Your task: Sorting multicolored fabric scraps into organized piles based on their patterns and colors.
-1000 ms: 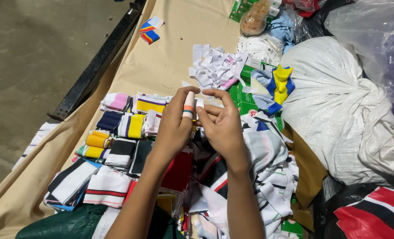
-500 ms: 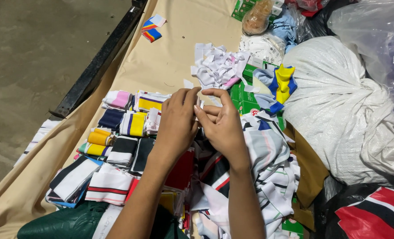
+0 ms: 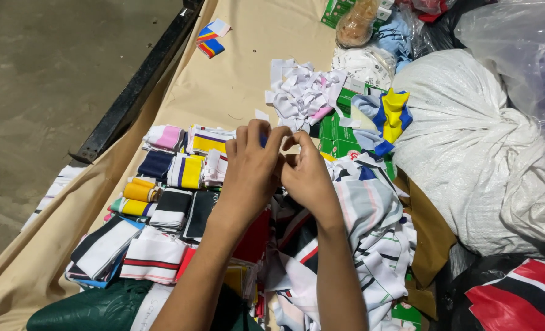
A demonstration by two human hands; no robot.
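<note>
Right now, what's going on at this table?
A person's left hand and right hand are pressed together over a beige cloth-covered table, pinching something small between the fingertips; what it is cannot be made out. To the left lie folded striped knit pieces in rows. A loose striped fabric heap sits under the right forearm, a pile of white scraps lies just beyond the hands, and a white sack is to the right.

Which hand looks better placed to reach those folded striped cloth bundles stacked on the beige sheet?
Probably the left hand: it hovers directly beside the folded striped cloth bundles, while the right hand sits over the loose striped fabric pile.
</note>
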